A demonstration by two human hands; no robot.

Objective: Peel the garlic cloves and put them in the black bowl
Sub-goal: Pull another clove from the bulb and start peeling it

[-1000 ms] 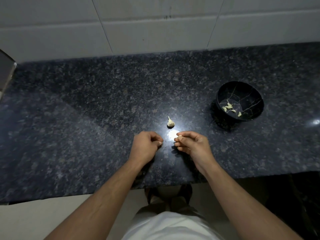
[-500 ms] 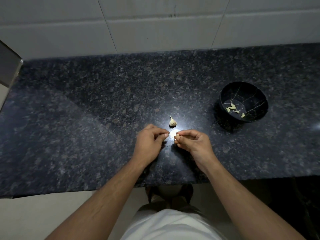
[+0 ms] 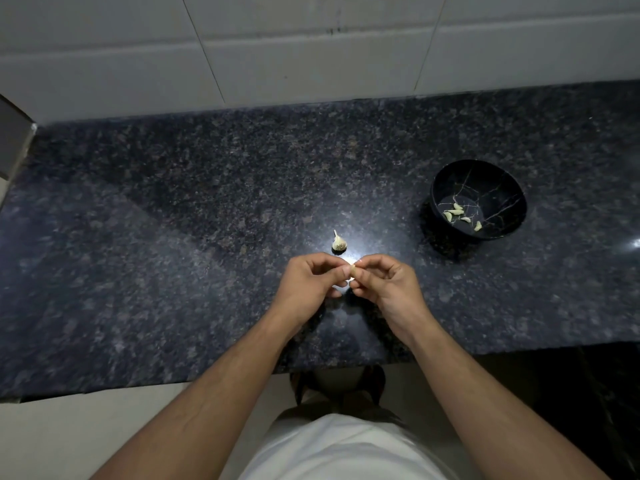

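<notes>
Head camera view, looking down on a dark speckled granite countertop (image 3: 173, 237) set against a wall of pale tiles (image 3: 311, 57). At its right sits the black bowl (image 3: 446, 178), veined with thin pale lines, holding several peeled garlic cloves (image 3: 454, 213). Two bare forearms reach in from below. The left hand (image 3: 308, 282) and right hand (image 3: 388, 282) meet at their fingertips, both with curled fingers, pinching what seems to be a small garlic clove (image 3: 353, 270), mostly hidden by glare. Just beyond the hands, a small garlic bulb remnant (image 3: 338, 241) rests on the counter.
</notes>
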